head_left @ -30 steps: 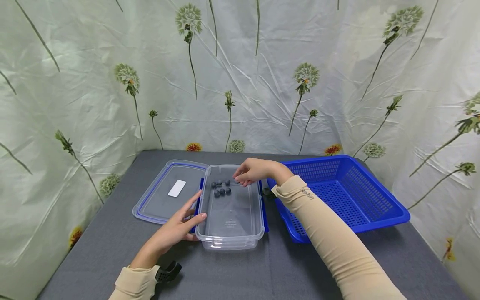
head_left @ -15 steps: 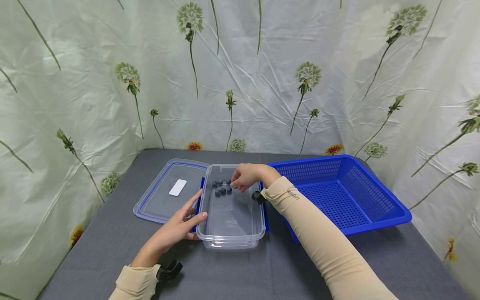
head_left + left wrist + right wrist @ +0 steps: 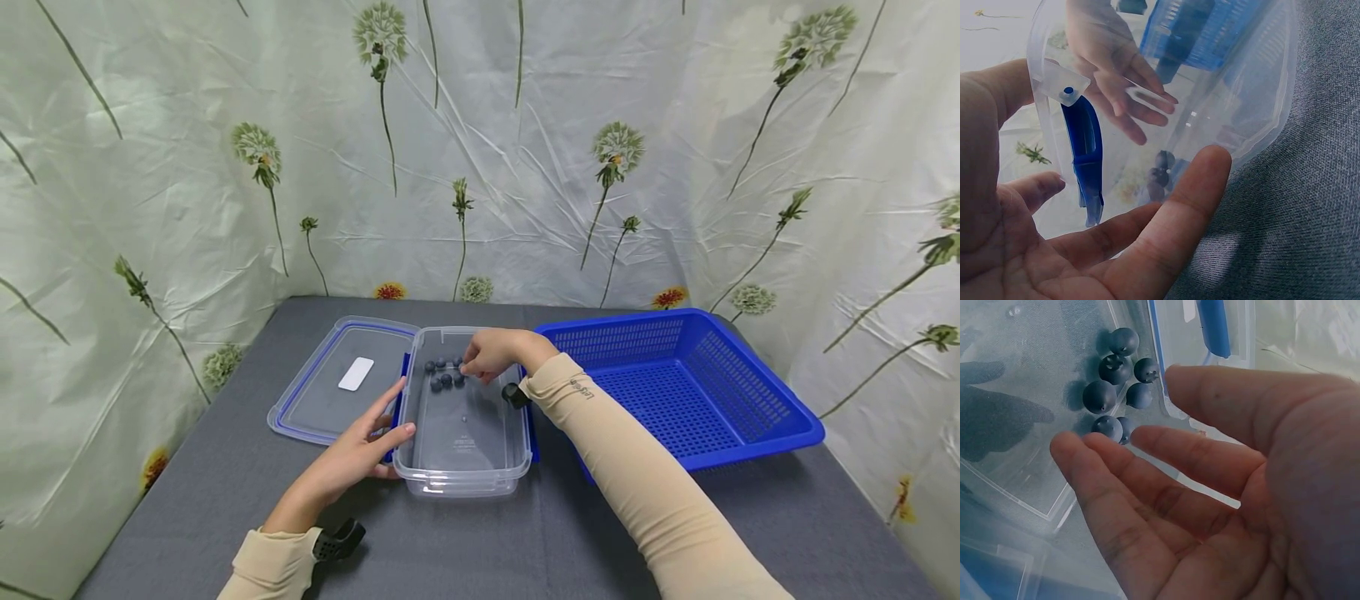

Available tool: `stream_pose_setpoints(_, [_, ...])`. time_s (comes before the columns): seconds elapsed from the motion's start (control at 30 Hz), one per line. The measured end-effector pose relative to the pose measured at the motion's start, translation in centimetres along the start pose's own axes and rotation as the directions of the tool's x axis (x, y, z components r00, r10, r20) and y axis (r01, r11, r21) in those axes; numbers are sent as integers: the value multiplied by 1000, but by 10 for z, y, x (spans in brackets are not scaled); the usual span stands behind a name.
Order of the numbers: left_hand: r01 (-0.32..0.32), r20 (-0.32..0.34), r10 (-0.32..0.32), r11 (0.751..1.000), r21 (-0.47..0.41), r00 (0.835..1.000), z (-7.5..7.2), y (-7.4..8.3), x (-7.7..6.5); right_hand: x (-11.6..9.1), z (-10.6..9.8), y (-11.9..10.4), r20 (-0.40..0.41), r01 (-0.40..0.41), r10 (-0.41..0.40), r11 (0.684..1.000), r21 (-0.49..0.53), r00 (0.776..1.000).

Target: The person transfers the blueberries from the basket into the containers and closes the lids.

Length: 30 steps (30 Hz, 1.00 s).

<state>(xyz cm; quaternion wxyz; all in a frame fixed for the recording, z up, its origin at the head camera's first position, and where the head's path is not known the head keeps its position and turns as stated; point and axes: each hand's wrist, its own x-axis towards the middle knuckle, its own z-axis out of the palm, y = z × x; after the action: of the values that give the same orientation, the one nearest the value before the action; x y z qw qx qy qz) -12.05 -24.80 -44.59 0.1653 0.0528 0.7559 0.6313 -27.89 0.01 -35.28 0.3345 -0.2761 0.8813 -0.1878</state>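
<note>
A clear plastic food box [image 3: 459,481] with blue side latches stands without its lid, several blueberries [image 3: 447,381] clustered near its far left part. My left hand [image 3: 351,457] rests against the box's left side, fingers spread, thumb tip at the rim. In the left wrist view, the blue latch [image 3: 1085,140] hangs between the spread fingers. My right hand [image 3: 493,352] reaches down into the box just right of the berries. Its fingers [image 3: 1125,531] are loosely bent in the right wrist view, with thumb and index finger apart; no berry shows between them.
The clear lid [image 3: 311,412] with a blue seal and white label [image 3: 356,374] lies left of the box. A blue perforated basket [image 3: 738,457] stands to the right, under the right forearm. A flowered curtain [image 3: 525,167] hangs behind the grey-covered table [image 3: 480,546].
My right hand has moved left and down into the box beside the berries, and its pinching fingers have come apart. My left hand has kept its place.
</note>
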Motion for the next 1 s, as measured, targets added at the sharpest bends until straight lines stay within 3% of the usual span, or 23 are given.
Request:
stream_pose_setpoints(0.5, [-3, -2, 3, 1000, 3, 1000, 0, 1, 0, -13, -9, 0, -6, 25, -24, 998, 58, 1000])
stream_pose_setpoints(1.0, [3, -13, -3, 1000, 9, 1000, 0, 1, 0, -38, -24, 17, -49, 84, -81, 995, 58, 995])
